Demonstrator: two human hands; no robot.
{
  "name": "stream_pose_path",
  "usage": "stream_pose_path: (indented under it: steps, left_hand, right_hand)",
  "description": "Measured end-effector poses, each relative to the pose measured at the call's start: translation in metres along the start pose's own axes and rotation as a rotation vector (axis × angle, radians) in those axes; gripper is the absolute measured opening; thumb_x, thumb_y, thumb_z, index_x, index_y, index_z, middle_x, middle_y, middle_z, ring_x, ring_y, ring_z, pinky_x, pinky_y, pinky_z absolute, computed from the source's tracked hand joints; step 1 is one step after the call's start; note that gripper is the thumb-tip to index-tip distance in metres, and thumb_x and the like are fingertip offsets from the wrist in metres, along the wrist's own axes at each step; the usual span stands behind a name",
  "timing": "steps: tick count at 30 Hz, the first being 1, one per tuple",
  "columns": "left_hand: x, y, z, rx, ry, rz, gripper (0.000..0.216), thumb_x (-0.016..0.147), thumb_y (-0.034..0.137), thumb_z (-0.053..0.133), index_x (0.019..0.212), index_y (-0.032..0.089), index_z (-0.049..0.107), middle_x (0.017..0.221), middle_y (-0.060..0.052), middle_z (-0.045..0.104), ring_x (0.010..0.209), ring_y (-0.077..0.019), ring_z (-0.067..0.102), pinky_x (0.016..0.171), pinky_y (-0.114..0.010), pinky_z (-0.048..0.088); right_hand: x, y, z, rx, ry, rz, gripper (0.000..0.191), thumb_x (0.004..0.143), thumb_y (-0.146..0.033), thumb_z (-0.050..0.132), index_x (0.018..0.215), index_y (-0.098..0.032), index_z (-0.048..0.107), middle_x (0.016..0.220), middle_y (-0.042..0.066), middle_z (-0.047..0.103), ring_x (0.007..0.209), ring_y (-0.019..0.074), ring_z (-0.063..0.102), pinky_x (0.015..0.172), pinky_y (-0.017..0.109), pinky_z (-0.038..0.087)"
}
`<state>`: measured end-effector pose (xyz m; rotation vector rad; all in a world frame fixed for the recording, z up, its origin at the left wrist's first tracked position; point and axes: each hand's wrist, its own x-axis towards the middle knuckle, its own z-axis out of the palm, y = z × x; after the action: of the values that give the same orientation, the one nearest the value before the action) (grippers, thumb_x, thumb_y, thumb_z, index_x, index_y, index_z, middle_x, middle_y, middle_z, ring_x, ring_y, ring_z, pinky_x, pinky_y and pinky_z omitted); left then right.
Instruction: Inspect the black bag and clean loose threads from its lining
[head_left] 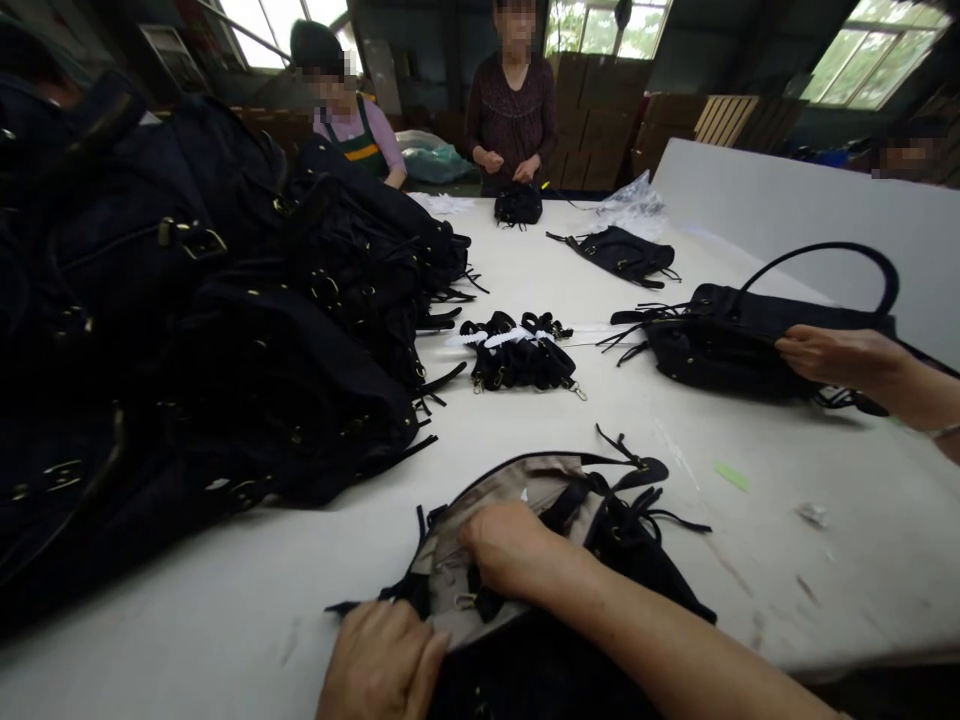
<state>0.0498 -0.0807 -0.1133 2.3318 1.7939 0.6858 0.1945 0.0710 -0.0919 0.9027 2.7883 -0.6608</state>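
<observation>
A black handbag [540, 660] with a beige lining lies spread at its mouth on the near side of the table. My left hand [379, 660] is closed on the bag's near left rim. My right hand [514, 550] reaches into the mouth with curled fingers, around a black strap [487, 603] that shows below them with a metal clip. The fingertips are partly hidden. Beyond the bag lies a bunch of black straps [517, 360] with metal hooks and white ties.
Black bags [300, 330] are heaped along the left. At right, another person's hand [840, 360] touches a black bag [720, 340]. Two people stand at the far end near a small black bag [517, 205]. Another bag [622, 255] and clear plastic [634, 205] lie far right.
</observation>
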Motion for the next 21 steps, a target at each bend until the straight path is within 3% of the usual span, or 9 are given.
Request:
stream_pose_path:
  steps: [2,4,6,11,15,21]
  left_hand:
    - [0.019,-0.005,-0.003,-0.011,-0.138,-0.254,0.029,0.095,0.032,0.047,0.071,0.022,0.060,0.066,0.001,0.057,0.065,-0.0176,0.054,0.067,-0.032,0.035]
    - [0.042,-0.005,-0.011,0.042,-0.366,-0.482,0.019,0.095,0.032,0.048,0.090,0.028,0.065,0.069,0.002,0.063,0.070,-0.0209,0.059,0.065,-0.032,0.037]
    - [0.062,-0.001,-0.018,0.145,-0.540,-0.580,0.018,0.095,0.028,0.048,0.101,0.031,0.065,0.074,0.001,0.066,0.077,-0.0249,0.063,0.067,-0.033,0.040]
    - [0.085,0.011,-0.020,0.328,-0.560,-0.466,0.014,0.089,0.033,0.062,0.089,0.019,0.066,0.091,-0.007,0.066,0.094,-0.0322,0.059,0.084,-0.044,0.040]
    - [0.083,0.010,-0.016,0.396,-0.563,-0.424,0.020,0.086,0.038,0.065,0.087,0.018,0.063,0.088,-0.007,0.062,0.093,-0.0315,0.057,0.083,-0.046,0.039]
    - [0.072,0.010,-0.020,0.448,-0.594,-0.329,0.017,0.091,0.024,0.049,0.085,0.019,0.063,0.088,-0.007,0.059,0.093,-0.0287,0.053,0.089,-0.046,0.034]
  right_hand:
    - [-0.003,-0.003,-0.001,-0.003,0.018,0.013,0.012,0.073,-0.011,0.062,0.078,-0.013,0.072,0.079,0.013,0.067,0.066,0.0241,0.062,0.051,0.027,0.041]
    - [-0.006,-0.004,-0.002,-0.009,0.017,0.027,0.017,0.076,-0.010,0.059,0.084,-0.014,0.073,0.084,0.012,0.067,0.072,0.0251,0.064,0.056,0.028,0.046]
    - [-0.009,-0.005,-0.002,-0.003,0.002,0.040,0.019,0.079,-0.012,0.057,0.088,-0.014,0.073,0.087,0.011,0.067,0.077,0.0260,0.065,0.061,0.030,0.049]
    - [-0.009,-0.004,0.000,0.052,0.002,0.094,0.022,0.086,-0.019,0.052,0.094,-0.016,0.072,0.093,0.011,0.067,0.083,0.0273,0.066,0.067,0.034,0.053]
    - [-0.008,-0.003,0.002,0.096,0.019,0.114,0.021,0.089,-0.027,0.053,0.092,-0.019,0.072,0.091,0.008,0.069,0.088,0.0278,0.066,0.071,0.035,0.054]
    - [-0.013,-0.002,0.003,0.124,0.046,0.066,0.020,0.088,-0.029,0.053,0.093,-0.021,0.071,0.093,0.006,0.070,0.089,0.0263,0.066,0.069,0.034,0.054]
